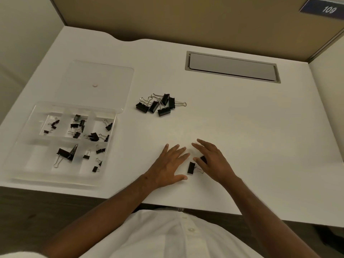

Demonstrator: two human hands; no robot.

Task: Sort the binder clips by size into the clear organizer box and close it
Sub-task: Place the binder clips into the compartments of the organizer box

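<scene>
The clear organizer box (74,106) lies open at the table's left, its lid (96,81) flat behind it. Black binder clips of different sizes sit in its compartments, among them a big one (64,152) in the front row. A pile of several medium clips (160,105) lies mid-table. My left hand (170,165) rests flat near the front edge, fingers spread. Beside it my right hand (214,161) hovers with straight fingers over two clips: one (191,168) lies by the thumb, the other (203,159) is half hidden under the palm.
A grey cable hatch (232,67) is set into the white table (260,127) at the back right. Partition walls close off the back and both sides. The table's front edge runs just below my forearms.
</scene>
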